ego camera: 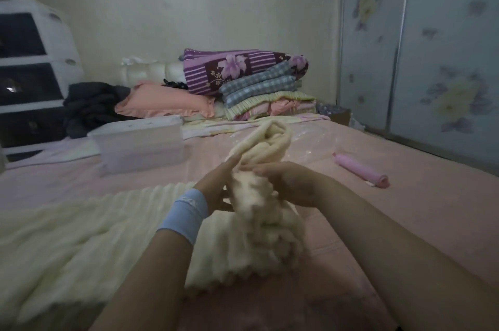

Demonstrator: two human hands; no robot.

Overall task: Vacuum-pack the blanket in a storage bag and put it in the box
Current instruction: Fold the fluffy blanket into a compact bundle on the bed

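A cream fluffy blanket (pixel 81 230) lies spread over the pink bed and is bunched up in the middle, where both my hands hold it lifted. My left hand (pixel 216 185), with a light blue wristband, grips the left side of the bunched part. My right hand (pixel 286 182) grips its right side, fingers curled over the fabric. A fold of the blanket rises above my hands. A clear plastic box (pixel 143 141) with a lid stands on the bed to the left, beyond my hands. A clear storage bag (pixel 318 139) seems to lie flat behind the blanket; it is hard to make out.
A pink cylindrical hand pump (pixel 360 170) lies on the bed at the right. Folded quilts (pixel 251 79) and a pink pillow (pixel 167 102) are piled at the head. A white drawer unit (pixel 29 74) stands at the left, wardrobe doors (pixel 432 55) at the right.
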